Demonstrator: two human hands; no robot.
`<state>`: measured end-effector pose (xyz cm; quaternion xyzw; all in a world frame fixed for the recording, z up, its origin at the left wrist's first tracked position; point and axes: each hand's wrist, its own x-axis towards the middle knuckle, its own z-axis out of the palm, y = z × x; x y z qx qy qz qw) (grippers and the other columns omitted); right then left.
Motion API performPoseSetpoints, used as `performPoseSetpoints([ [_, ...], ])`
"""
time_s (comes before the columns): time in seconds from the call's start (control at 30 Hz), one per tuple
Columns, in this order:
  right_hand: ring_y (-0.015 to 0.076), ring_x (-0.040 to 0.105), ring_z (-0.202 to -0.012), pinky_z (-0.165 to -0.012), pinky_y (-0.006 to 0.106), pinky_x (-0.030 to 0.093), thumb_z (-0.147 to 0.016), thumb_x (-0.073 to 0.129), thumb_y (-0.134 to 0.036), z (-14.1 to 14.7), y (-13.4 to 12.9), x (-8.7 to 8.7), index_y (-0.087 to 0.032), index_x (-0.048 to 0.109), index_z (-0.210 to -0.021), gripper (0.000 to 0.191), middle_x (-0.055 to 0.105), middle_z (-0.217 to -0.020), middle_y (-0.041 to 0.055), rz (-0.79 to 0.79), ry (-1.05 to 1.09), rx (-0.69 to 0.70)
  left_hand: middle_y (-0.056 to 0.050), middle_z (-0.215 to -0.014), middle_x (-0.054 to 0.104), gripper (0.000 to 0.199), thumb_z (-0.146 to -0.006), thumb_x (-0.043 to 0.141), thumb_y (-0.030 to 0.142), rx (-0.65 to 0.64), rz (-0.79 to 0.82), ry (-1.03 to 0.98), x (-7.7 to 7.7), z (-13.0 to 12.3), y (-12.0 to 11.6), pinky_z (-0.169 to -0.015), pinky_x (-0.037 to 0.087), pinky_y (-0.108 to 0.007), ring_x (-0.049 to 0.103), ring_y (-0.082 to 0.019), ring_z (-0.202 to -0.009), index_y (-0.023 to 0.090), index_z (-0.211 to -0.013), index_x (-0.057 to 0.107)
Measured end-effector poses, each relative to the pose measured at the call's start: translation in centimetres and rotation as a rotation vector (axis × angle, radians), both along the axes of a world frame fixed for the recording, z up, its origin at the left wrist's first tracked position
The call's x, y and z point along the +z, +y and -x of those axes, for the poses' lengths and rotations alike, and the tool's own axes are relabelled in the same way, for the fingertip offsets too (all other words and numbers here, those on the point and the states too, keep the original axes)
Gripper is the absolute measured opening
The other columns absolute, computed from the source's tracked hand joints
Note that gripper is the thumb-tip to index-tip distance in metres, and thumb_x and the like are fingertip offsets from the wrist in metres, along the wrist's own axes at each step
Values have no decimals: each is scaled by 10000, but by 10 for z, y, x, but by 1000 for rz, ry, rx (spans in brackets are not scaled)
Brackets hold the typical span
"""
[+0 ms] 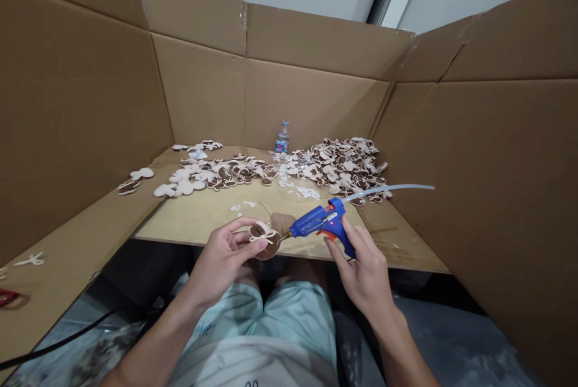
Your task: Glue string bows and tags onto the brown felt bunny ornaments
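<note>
Between the thumb and fingers of my left hand (226,257) is a brown and white felt piece (270,248) with a cream bow on it. My right hand (363,263) is wrapped round the handle of a blue glue gun (311,222), fingers near its orange trigger. A long translucent glue stick (388,188) sticks out of the back of the gun. The nozzle points left and meets the right edge of the felt piece; whether it touches is too small to tell. Just behind the nozzle lies a brown lump (283,222) on the table.
A large pile of brown and white felt pieces (347,164) lies at the back right, with more pieces (185,182) to the left. A water bottle (282,139) stands between them. Cardboard walls (316,92) enclose the table (171,221). A red object (8,297) lies far left.
</note>
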<state>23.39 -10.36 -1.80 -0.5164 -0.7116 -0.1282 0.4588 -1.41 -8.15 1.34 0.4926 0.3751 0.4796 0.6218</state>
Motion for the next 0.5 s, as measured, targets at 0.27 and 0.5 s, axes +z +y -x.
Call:
performPoseSetpoints([
  [0.27, 249, 612, -883, -744, 353, 516, -933, 513, -314, -4, 1, -2, -152, 498, -1347, 444, 641, -952, 120, 25, -17, -76, -49, -849, 758, 361, -728, 771, 273, -32, -1, -2, -3, 1, 2, -759, 533, -288, 709, -181, -793, 171, -1023, 589],
  [0.5, 301, 635, -963, -823, 386, 492, -905, 499, -392, -16, 28, -18, -71, 588, -1193, 441, 674, -1038, 182, 394, -33, -347, -48, -887, 753, 398, -705, 775, 302, 21, -19, 109, -5, 9, 14, -797, 526, -299, 698, -193, -847, 164, -1057, 651],
])
